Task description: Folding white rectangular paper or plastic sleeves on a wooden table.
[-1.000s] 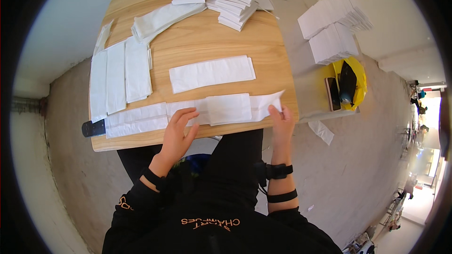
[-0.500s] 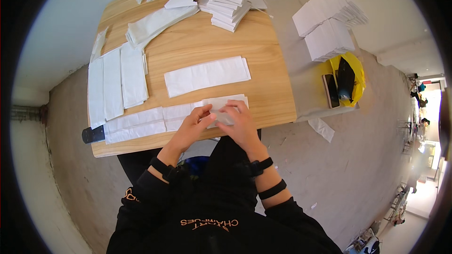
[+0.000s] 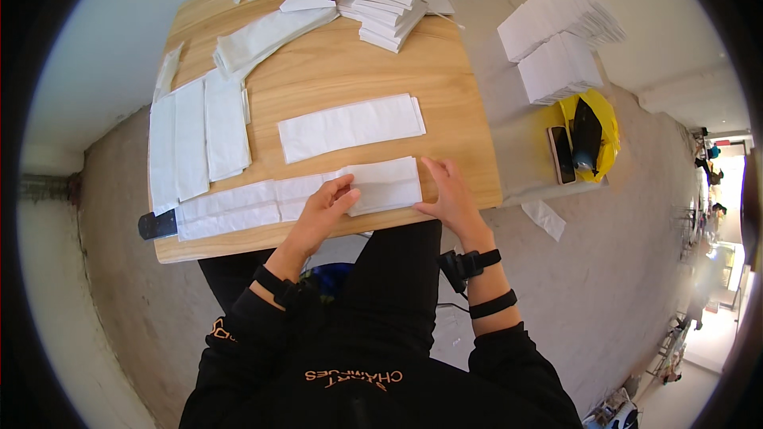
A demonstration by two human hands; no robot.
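A long white strip of thin, papery material (image 3: pixel 226 213) runs along the near edge of the wooden table (image 3: pixel 350 71). Its right end is a smooth white folded piece (image 3: pixel 389 183), several layers thick at the edge. My left hand (image 3: pixel 322 208) rests at this piece's left end, fingers curved and thumb apart. On the other side, my right hand (image 3: pixel 453 200) is spread along the right edge, its thumb at the near corner. Neither hand grips anything. Just beyond lies another flat white folded stack (image 3: pixel 350 129).
More white folded strips (image 3: pixel 191 139) lie at the left, over a dark flat object (image 3: pixel 156 226). White packets (image 3: pixel 389 0) are piled at the far edge. To the right, a grey surface bears white stacks (image 3: pixel 556 67), a phone (image 3: pixel 560 155) and a yellow bag (image 3: pixel 608 131).
My right hand has moved right, off the top of the folded piece to its right edge, and its fingers have spread. The left hand stays nearly in place.
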